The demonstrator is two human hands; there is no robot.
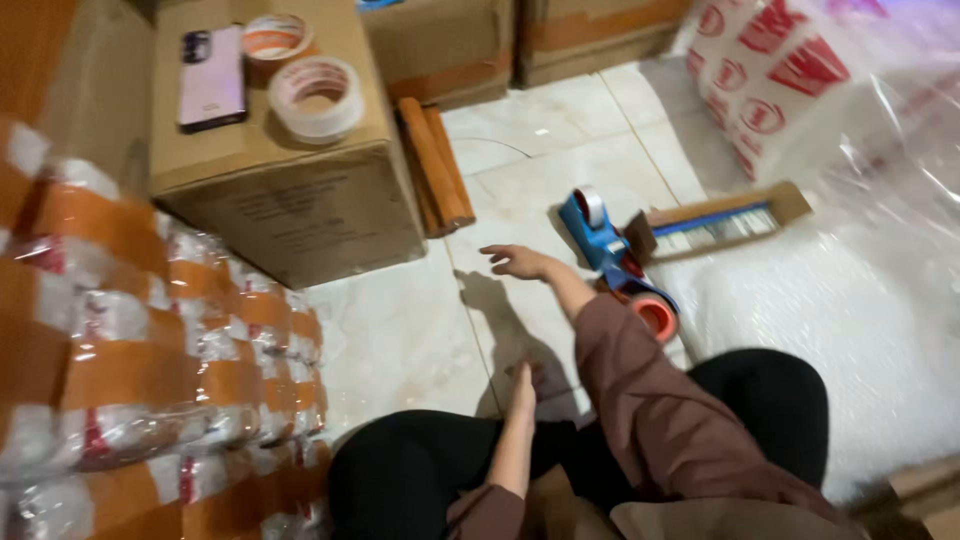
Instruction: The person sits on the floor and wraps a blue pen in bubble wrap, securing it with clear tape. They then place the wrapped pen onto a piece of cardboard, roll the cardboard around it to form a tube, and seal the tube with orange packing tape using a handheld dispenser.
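- Tape dispenser [600, 232], blue with a roll on it, sits on the tiled floor [400, 340], just beside our right arm.
- Our right hand [517, 262] hangs over the floor near the dispenser, not touching it. Its fingers are spread and hold nothing.
- Our left hand [522, 390] is down low by our knees. Its fingers look pressed together, but we cannot tell for sure. It holds nothing.
- Next to the dispenser lies an open flat box [715, 222], and bubble wrap [860, 300] covers the floor on the right.
- On a cardboard box [290, 200] we see a pink phone [212, 78] and two tape rolls [316, 98].
- On the left, a pile of parcels [150, 350] is already wrapped and taped. No parcel lies in front of us now, so no taping is going on.
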